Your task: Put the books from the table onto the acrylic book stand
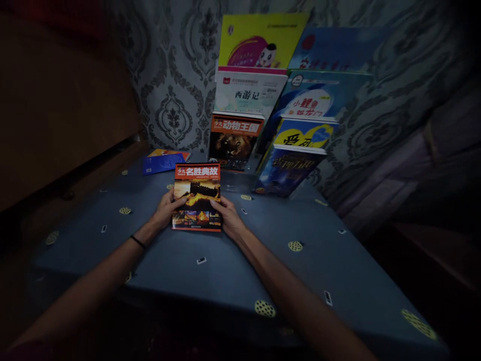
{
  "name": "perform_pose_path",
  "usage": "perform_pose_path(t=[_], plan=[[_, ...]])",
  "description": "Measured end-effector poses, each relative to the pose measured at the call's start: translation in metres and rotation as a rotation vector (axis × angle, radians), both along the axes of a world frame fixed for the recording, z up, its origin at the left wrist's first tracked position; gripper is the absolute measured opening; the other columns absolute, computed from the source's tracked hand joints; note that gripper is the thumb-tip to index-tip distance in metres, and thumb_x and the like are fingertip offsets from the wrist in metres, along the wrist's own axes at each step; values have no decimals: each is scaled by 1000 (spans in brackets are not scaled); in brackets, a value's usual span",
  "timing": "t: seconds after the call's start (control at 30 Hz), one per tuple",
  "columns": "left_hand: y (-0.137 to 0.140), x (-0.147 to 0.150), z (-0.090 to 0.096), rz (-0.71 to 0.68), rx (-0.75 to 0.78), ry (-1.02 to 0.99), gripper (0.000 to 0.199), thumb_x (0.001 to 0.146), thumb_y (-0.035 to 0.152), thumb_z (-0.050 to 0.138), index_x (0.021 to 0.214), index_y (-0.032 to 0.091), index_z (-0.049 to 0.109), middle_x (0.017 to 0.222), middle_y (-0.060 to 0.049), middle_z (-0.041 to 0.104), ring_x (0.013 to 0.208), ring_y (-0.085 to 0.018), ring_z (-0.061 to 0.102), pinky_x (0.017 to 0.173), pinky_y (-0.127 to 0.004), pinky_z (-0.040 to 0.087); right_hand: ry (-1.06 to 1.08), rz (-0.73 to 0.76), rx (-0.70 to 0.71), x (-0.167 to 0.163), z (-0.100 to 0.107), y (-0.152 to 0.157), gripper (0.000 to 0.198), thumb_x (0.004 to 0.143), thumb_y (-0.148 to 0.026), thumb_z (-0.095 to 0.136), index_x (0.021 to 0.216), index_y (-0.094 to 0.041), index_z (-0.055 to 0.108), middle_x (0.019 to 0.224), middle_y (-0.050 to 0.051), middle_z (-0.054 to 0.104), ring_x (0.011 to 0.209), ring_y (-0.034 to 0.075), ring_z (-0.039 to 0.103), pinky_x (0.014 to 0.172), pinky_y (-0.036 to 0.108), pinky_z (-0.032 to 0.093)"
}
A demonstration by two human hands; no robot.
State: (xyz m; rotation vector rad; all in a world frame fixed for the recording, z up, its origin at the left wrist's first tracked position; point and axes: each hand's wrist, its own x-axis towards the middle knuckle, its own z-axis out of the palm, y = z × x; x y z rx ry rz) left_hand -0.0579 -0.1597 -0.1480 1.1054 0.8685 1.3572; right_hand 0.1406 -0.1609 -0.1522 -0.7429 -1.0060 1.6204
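Note:
A book with an orange-red title band and a picture of a long wall is held upright above the table, its front cover facing me. My left hand grips its left edge, the thumb lying across the cover and the fingers behind. On the right edge, my right hand holds it the same way, thumb on the front. Both hands are closed on this one book. Most of the fingers are hidden by it.
A blue patterned cloth covers the table. Behind the book stand two tiered columns of books, including a lion-cover book and a dark blue book. Flat at the back left lies a blue book over an orange one. Patterned wallpaper rises behind.

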Motion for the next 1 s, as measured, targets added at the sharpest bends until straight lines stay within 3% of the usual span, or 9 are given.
perform_pose_path(t=[0.27, 0.4, 0.57, 0.77, 0.9, 1.0], plan=[[6, -1, -10, -33, 72, 118, 68, 70, 42, 85, 125, 16, 56, 120, -10, 71, 108, -26, 67, 94, -35, 53, 0, 27, -38, 2, -4, 9, 61, 81, -75, 58, 110, -24, 71, 121, 7, 75, 116, 31, 68, 100, 49, 55], [9, -3, -18, 13, 138, 214, 67, 74, 45, 80, 128, 16, 51, 123, -11, 67, 113, -26, 64, 100, -39, 50, 7, 41, -58, 4, -6, 12, 57, 83, -72, 59, 111, -24, 71, 121, 6, 75, 118, 29, 67, 102, 49, 53], [9, -5, -22, 166, 344, 485, 74, 82, 42, 72, 143, 19, 38, 135, -14, 58, 126, -28, 54, 112, -44, 39, -13, 95, -30, 4, -2, 8, 60, 83, -75, 56, 111, -25, 73, 113, 6, 78, 113, 29, 70, 101, 52, 53], [-8, 7, -12, 354, 584, 916, 35, 88, 32, 60, 122, 21, 61, 141, -13, 49, 136, -33, 40, 115, -52, 31, 9, 119, -41, 0, 3, 0, 61, 78, -76, 62, 111, -25, 73, 112, 5, 78, 108, 29, 71, 95, 48, 57], [-28, 28, 1, 263, 644, 944, 24, 93, 24, 51, 112, 22, 64, 118, -10, 61, 115, -26, 55, 103, -43, 43, 41, 102, 32, -1, 5, -3, 60, 72, -65, 76, 120, -31, 69, 117, 1, 76, 107, 26, 71, 90, 42, 59], [-38, 41, 11, 167, 544, 849, 17, 92, 34, 55, 101, 22, 63, 96, -5, 63, 90, -21, 60, 82, -32, 49, 37, 80, 30, 0, 3, -2, 66, 66, -59, 82, 126, -36, 66, 117, -1, 76, 103, 24, 73, 87, 39, 60]])
